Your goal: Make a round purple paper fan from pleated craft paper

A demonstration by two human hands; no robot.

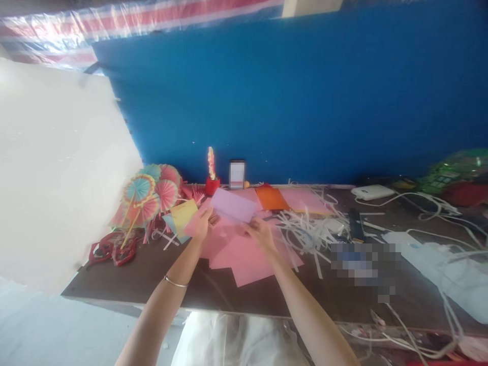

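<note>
Both my hands hold one pale pink sheet of paper [233, 205] just above the dark table [133, 277]. My left hand [205, 223] pinches its left edge, a thin bangle on that wrist. My right hand [261, 233] grips the sheet's lower right corner. Under the hands lies a loose pile of pink sheets [244, 254]. A yellow and light blue sheet [182, 217] lies just left of my left hand.
Several round paper fans [150, 195] and red scissors [112, 250] lie at the left. A phone [237, 174] and a small red pot [212, 184] stand against the blue wall. Orange paper [270, 198], white paper strips [308, 229] and cables [430, 203] fill the right.
</note>
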